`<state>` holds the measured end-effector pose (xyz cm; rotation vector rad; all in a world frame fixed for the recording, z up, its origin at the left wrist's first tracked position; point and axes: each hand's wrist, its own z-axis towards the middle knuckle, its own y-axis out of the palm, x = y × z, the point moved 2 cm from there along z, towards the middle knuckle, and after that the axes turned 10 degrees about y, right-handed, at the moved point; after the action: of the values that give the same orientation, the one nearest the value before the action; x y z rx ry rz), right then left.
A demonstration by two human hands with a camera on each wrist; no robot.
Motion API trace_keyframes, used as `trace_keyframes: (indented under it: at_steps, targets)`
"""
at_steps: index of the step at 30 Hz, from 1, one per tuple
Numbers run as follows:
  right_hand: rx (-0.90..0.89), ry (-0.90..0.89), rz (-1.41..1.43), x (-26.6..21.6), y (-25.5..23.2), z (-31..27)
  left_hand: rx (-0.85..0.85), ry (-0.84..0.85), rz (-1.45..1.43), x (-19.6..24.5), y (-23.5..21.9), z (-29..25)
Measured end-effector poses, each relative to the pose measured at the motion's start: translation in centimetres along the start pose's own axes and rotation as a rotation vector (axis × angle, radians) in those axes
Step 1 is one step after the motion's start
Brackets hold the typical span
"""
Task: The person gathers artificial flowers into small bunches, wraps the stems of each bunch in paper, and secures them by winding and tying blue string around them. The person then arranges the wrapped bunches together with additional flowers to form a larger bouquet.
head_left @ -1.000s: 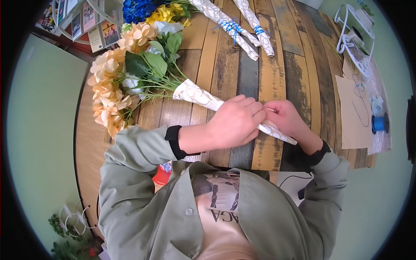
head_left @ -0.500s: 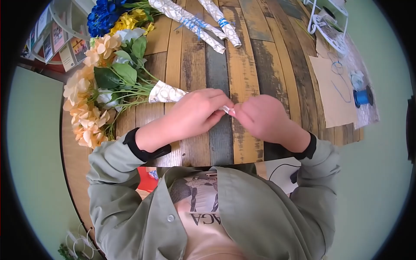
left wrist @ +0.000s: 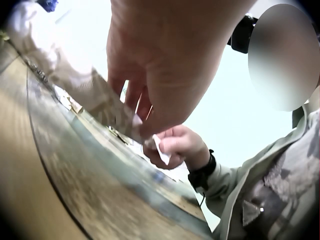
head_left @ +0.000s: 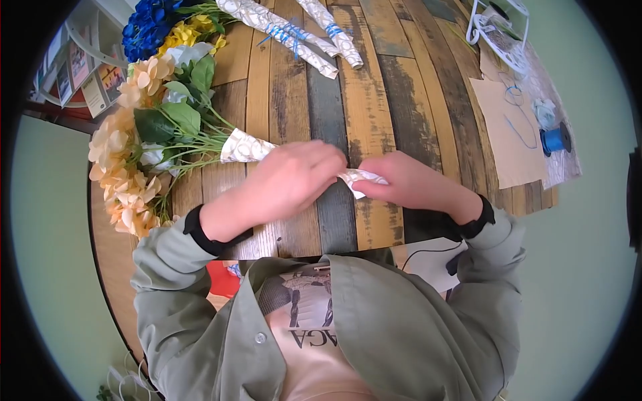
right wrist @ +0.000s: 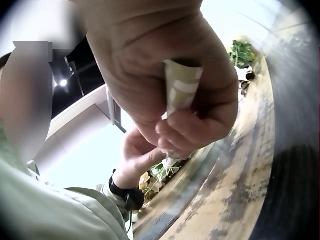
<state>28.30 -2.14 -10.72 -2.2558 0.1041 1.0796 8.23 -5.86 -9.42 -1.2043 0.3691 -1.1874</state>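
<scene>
A bouquet of peach flowers (head_left: pixel 122 148) with green leaves has its stems in a white patterned paper wrap (head_left: pixel 242 146). The left hand (head_left: pixel 294 177) grips this wrap around its middle, seen also in the left wrist view, where the paper (left wrist: pixel 95 95) runs into the fingers. The right hand (head_left: pixel 411 182) holds the narrow lower end of the wrap, thumb on top, a small paper flap between the hands. In the right wrist view the rolled paper end (right wrist: pixel 181 87) lies within the curled fingers of the right hand (right wrist: pixel 175 100).
Two paper-wrapped stem bundles (head_left: pixel 304 50) tied with blue lie at the back, beside blue flowers (head_left: pixel 148 30) and yellow ones. At right are brown paper (head_left: pixel 509 140), a blue ribbon spool (head_left: pixel 555 141) and a white metal stand (head_left: pixel 500 33). A card rack (head_left: pixel 83 67) stands back left.
The head view has shifted, so the table scene sits further left. Both hands stay on the wrap; the right hand has turned, and a paper flap now shows beside its thumb.
</scene>
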Motion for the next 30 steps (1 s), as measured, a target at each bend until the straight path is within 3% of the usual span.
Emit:
trace_keyframes:
  at_steps: [1, 3, 5, 6, 16, 18, 20, 26, 28, 29, 30]
  targets:
    - [0.168, -0.126, -0.211, -0.4, 0.0, -0.2, 0.007, -0.062, -0.031, -0.4, -0.9, 0.2]
    - [0.21, -0.114, -0.262, -0.5, 0.4, -0.2, 0.014, -0.128, -0.059, -1.3, -2.4, 0.2]
    - [0.261, -0.101, -0.316, -0.5, 0.7, -0.3, -0.323, -0.257, 0.032, -2.7, -3.3, -1.3]
    - [0.29, -0.104, -0.371, -0.5, 0.8, -0.3, -0.331, -0.188, 0.148, -3.2, -3.1, -2.0]
    - [0.357, -0.186, -0.667, 0.2, 2.2, -0.3, -0.35, -0.203, 0.283, -3.3, -1.0, -2.3]
    - [0.35, -0.159, -0.662, -0.2, 2.1, -0.5, -0.159, 0.017, 0.18, -1.5, -1.8, -0.4]
    - [0.349, -0.138, -0.663, -0.7, 1.9, -0.9, -0.161, 0.051, 0.161, -1.0, -0.2, 0.3]
    - [0.428, -0.328, -0.561, -1.4, 0.8, -1.9, -0.057, 0.059, 0.017, -0.6, 0.1, 0.3]
    - [0.091, -0.036, -0.324, -1.8, -0.2, -1.6, -0.07, 0.003, 0.051, 0.0, 0.2, 0.1]
    - [0.096, -0.034, -0.32, -1.2, -0.5, -1.1, -0.074, 0.008, 0.05, 0.3, 0.3, -0.1]
    - [-0.003, -0.059, -0.049, -0.1, -0.8, -0.4, -0.077, 0.019, 0.122, 0.5, 0.4, -0.4]
